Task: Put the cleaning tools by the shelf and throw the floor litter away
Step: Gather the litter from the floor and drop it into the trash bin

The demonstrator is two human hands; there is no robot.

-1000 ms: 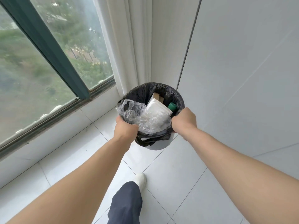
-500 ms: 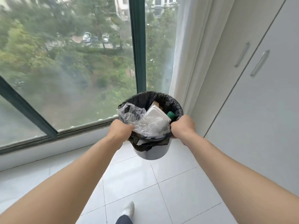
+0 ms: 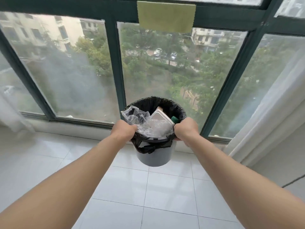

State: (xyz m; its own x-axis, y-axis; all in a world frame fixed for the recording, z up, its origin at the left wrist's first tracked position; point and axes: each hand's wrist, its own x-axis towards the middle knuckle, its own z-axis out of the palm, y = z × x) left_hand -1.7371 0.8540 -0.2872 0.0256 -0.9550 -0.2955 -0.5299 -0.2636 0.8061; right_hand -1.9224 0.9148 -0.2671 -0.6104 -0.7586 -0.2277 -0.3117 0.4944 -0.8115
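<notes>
A small grey trash bin (image 3: 154,157) lined with a black bag (image 3: 165,103) hangs in the air in front of me, above the white tiled floor. My left hand (image 3: 123,130) grips its left rim and my right hand (image 3: 185,128) grips its right rim. Inside lie crumpled clear plastic (image 3: 137,118), a white container (image 3: 162,120) and something with a green cap (image 3: 175,119).
A wide window with dark green frames (image 3: 115,66) fills the wall ahead, above a low sill. A yellow-green cloth (image 3: 166,16) hangs from the top bar. A white curtain (image 3: 270,109) hangs at the right, and another at the far left (image 3: 9,111).
My view has swung left, away from the white cabinet and onto the window. The bin stays held in both hands, and it is carried along with the turn.
</notes>
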